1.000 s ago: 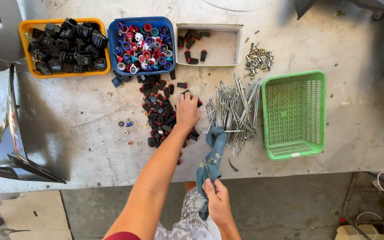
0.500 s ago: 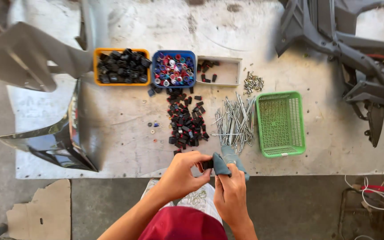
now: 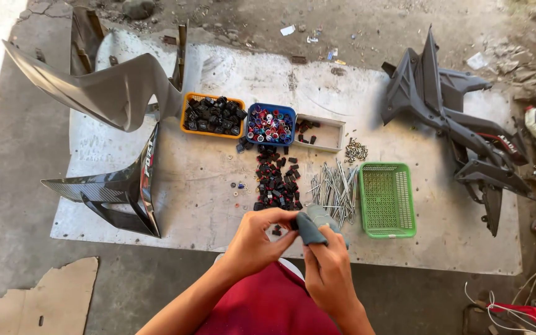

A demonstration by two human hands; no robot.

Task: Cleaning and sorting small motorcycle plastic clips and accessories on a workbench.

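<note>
Both hands, left hand [image 3: 257,241] and right hand [image 3: 329,276], grip a grey-blue cloth rag [image 3: 313,226] closed between fingers, near the pile of small black plastic caps [image 3: 277,183].

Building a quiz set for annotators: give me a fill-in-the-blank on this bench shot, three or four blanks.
1. Both hands, the left hand and the right hand, hold a grey-blue ____ between them.
2. The empty basket right of the metal pins is ____ in colour.
3. The orange tray holds ____ coloured small parts.
4. The blue tray sits between the orange tray and a ____ tray.

Missing: cloth; green; black; white
</note>
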